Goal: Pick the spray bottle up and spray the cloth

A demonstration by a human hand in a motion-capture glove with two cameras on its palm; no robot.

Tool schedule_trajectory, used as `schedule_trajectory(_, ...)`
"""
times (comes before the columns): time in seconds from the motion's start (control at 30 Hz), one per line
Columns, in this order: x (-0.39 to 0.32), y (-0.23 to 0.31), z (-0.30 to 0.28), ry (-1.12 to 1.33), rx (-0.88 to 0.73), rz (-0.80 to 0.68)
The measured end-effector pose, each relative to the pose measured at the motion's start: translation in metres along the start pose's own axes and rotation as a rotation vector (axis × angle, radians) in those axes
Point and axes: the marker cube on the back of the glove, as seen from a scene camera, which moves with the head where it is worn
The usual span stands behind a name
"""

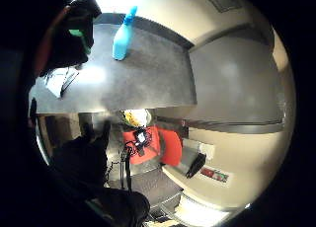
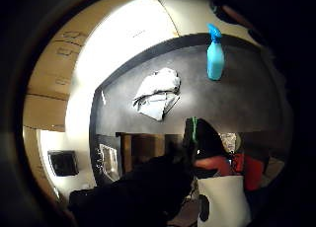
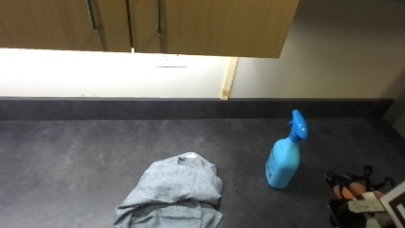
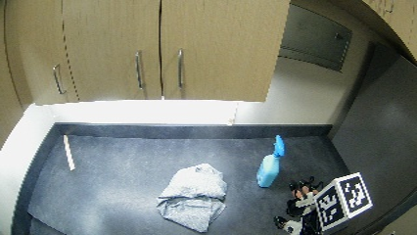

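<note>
We can read no brand or writing on the spray bottle (image 3: 284,161); any label is too small to tell. It is light blue plastic with a brighter blue trigger head, standing upright on the dark speckled table (image 3: 76,152), right of centre. To its left, apart from it, a grey cloth (image 3: 174,192) lies crumpled in a heap near the front edge. Our gloved right hand (image 3: 354,197) hovers at the near right corner, just beside the bottle without touching it, fingers relaxed and holding nothing. Wooden cabinets (image 4: 143,49) with 3 metal handles hang above.
</note>
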Motion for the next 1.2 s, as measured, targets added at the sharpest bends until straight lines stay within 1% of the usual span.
schedule_trajectory(0.13,-0.003,-0.014,-0.011,0.011,0.033,-0.018)
schedule_trajectory(0.4,-0.023,-0.061,-0.056,0.053,0.135,-0.114)
schedule_trajectory(0.6,-0.025,-0.069,-0.064,0.060,0.152,-0.123)
schedule_trajectory(0.73,-0.027,-0.068,-0.060,0.002,0.159,-0.140)
schedule_trajectory(0.9,-0.026,-0.062,-0.047,-0.231,0.185,-0.152)
schedule_trajectory(1.0,-0.018,-0.061,-0.033,-0.400,0.215,-0.111)
schedule_trajectory(1.1,-0.007,-0.061,-0.008,-0.637,0.262,-0.056)
schedule_trajectory(1.2,-0.006,-0.058,0.014,-0.995,0.313,-0.008)
